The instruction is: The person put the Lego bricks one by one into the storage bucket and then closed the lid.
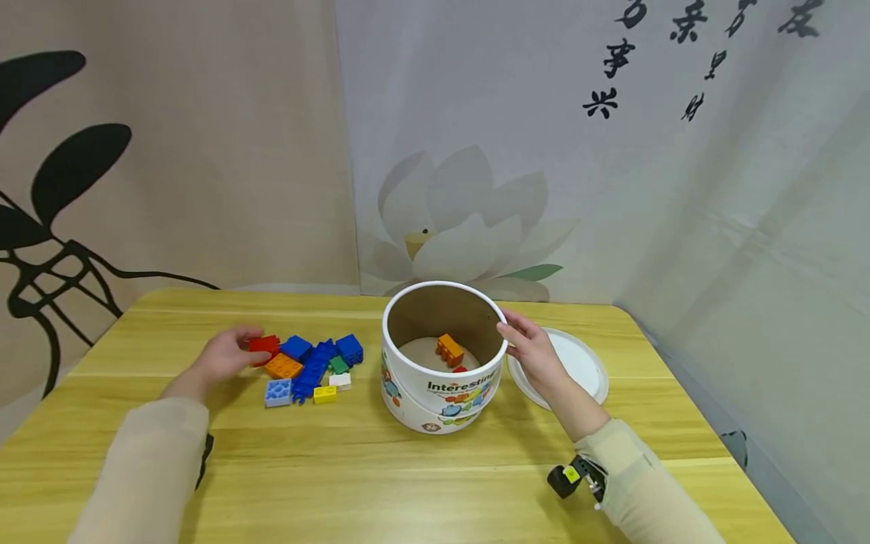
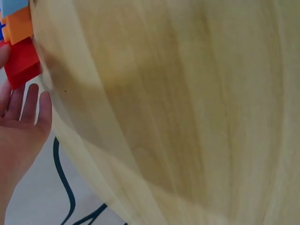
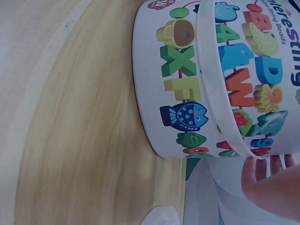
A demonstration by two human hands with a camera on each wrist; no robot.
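Observation:
On the left side of the table, my left hand (image 1: 227, 353) pinches a red building brick (image 1: 265, 346), thumb on one side and fingers on the other; the left wrist view shows this red brick (image 2: 22, 61) beside an orange one (image 2: 19, 26). My right hand (image 1: 533, 355) grips the right rim of a white round bucket (image 1: 442, 397) printed with colorful pictures and "Interesting". Inside the bucket lie an orange brick (image 1: 449, 350) and a small red piece (image 1: 459, 369). In the right wrist view, fingers (image 3: 262, 168) lie against the bucket's side.
Beside the left hand lie several loose bricks: orange (image 1: 283, 367), blue (image 1: 350, 349), light blue (image 1: 278, 393), green (image 1: 338, 365), white (image 1: 340, 381) and yellow (image 1: 325, 394). A white round lid (image 1: 581, 366) lies right of the bucket. A curtain (image 1: 476, 113) hangs behind the wooden table (image 1: 353, 491).

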